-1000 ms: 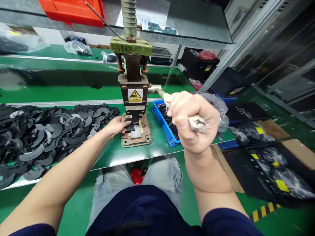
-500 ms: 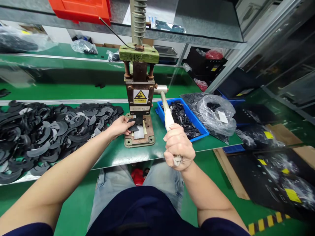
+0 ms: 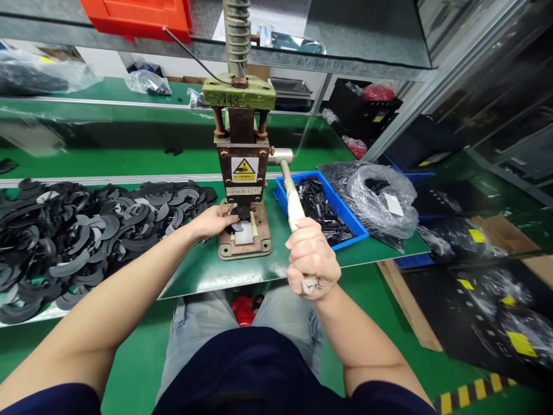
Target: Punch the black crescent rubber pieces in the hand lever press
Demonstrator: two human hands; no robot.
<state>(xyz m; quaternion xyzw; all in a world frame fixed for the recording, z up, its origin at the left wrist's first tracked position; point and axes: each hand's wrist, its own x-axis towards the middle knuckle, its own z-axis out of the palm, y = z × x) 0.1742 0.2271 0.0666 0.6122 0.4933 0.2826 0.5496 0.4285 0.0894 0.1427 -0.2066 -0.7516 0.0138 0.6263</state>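
- My left hand pinches a small dark piece between thumb and fingers; the fingers cover a part of it, so I cannot tell its whole shape.
- This piece is at the foot of the press, just under or beside the black punch; which of the two, I cannot tell from this angle.
- Near its edge there is a pale plate on the rusty base. In my judgement the piece should lie flat and not tilted, so that the punch meets it evenly.
- My right hand is clenched around the wrapped lever, which slopes from the press down toward me. I think a smooth, even pull is better here than a jerk.
- My left fingertips are very near to the punch. I judge this is the main danger: they should hold only the outer edge, and the lever should wait until they are clear. The warning sticker with its hand sign gives the same advice.
- The pile of curved dark pieces is at my left and the blue tray is at my right, so neither disturbs the base.
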